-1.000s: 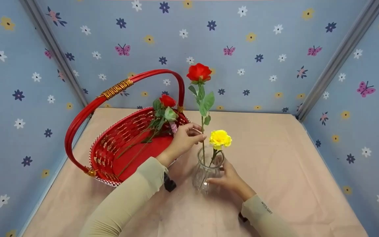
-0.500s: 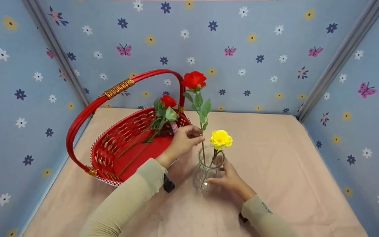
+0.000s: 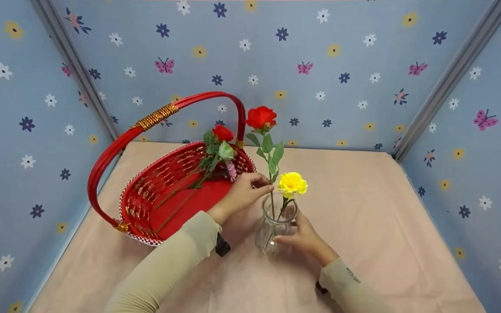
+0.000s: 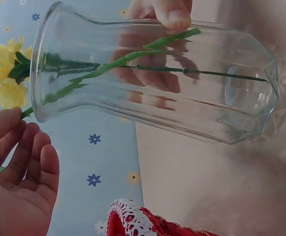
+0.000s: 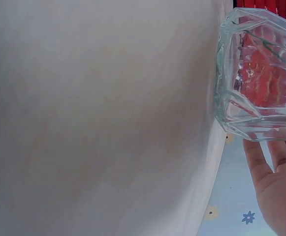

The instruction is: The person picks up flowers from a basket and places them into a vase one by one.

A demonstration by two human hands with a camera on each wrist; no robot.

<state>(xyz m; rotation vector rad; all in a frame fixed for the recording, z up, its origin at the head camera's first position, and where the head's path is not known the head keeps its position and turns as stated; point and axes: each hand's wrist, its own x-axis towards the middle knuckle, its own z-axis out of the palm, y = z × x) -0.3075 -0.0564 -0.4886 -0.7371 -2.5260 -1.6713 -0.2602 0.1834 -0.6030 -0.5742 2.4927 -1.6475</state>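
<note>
In the head view my left hand (image 3: 248,189) pinches the green stem of a red rose (image 3: 262,118). The stem runs down into a clear glass vase (image 4: 157,113), its lower end inside the glass. My right hand (image 3: 305,237) holds the vase from the right, thumb in front and fingers behind. A yellow flower (image 3: 292,184) stands in the vase, its head just above the rim. The left wrist view shows thumb and fingertips on the rose stem just outside the mouth; the rose head is out of that view. The right wrist view shows fingers against the glass.
Left of the vase, a red woven basket (image 3: 176,217) with a tall arched handle (image 3: 155,116) stands on the pinkish tablecloth (image 3: 372,226). In it lie another red rose (image 3: 223,133), a pale green bud (image 3: 226,151) and a pink flower (image 3: 231,171). Patterned blue panels enclose the table.
The red rose has come down lower and its stem has slid deeper into the vase. My left hand has lowered slightly with it. The right hand stays on the vase.
</note>
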